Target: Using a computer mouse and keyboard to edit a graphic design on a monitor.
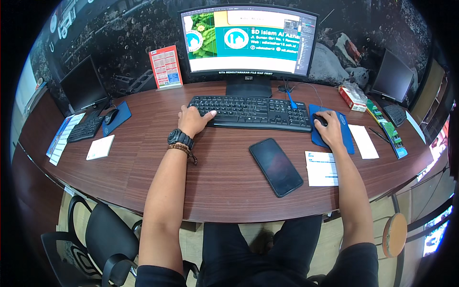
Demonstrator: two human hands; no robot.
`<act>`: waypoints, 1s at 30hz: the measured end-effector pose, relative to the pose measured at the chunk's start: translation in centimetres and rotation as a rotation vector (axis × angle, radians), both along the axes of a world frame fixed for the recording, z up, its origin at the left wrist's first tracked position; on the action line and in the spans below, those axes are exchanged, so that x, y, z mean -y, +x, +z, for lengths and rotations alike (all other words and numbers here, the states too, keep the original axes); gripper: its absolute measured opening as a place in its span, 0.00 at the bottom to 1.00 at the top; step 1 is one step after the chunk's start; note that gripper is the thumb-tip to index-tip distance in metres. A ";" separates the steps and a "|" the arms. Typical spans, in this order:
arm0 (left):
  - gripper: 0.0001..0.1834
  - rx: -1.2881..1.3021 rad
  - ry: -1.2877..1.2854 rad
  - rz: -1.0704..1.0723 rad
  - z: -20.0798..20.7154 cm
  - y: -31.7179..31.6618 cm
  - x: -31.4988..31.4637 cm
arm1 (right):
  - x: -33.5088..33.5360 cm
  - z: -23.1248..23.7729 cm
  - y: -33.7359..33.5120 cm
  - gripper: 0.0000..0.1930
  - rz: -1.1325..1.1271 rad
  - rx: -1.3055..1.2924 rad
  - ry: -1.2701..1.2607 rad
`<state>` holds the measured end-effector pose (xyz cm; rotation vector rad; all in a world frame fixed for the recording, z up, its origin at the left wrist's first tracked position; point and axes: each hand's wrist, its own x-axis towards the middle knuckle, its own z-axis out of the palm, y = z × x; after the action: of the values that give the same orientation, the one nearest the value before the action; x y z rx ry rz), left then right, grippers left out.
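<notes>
My left hand (192,120) rests at the left end of a black keyboard (256,111), thumb stretched out over the lower keys and other fingers at its edge. It holds nothing; a black watch and brown beads circle that wrist. Under my right hand (331,130) is a black computer mouse (319,120), gripped on a blue mouse pad (347,138). Behind the keyboard stands a wide curved monitor (248,60) showing a green, yellow and white design in an editing window. Nearer to me, a black smartphone (276,167) lies slanted, its screen dark.
A printed paper (321,168) lies by my right forearm, with a white sheet (363,142) and pen (378,134) beyond. Farther right is a red and white box (353,99). A desk calendar (166,68) stands back left. Side monitors (85,83) flank the desk; a black chair (107,234) stands lower left.
</notes>
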<state>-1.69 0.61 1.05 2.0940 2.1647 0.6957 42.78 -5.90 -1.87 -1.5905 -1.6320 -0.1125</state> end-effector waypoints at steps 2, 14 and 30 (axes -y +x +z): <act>0.46 -0.004 0.001 0.001 0.0 -0.1 0.0 | 0.0 0.0 0.0 0.17 -0.001 0.000 0.003; 0.45 0.005 -0.001 -0.003 0.3 0.1 0.3 | 0.0 0.1 0.1 0.17 -0.006 -0.003 -0.004; 0.43 0.018 -0.048 0.011 0.2 0.2 -0.3 | 0.7 1.4 -2.0 0.30 -0.191 0.157 -0.122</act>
<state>-1.53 0.89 1.22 2.0466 2.1624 0.6541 40.79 -6.57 -0.52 -1.8710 -1.6273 -0.2472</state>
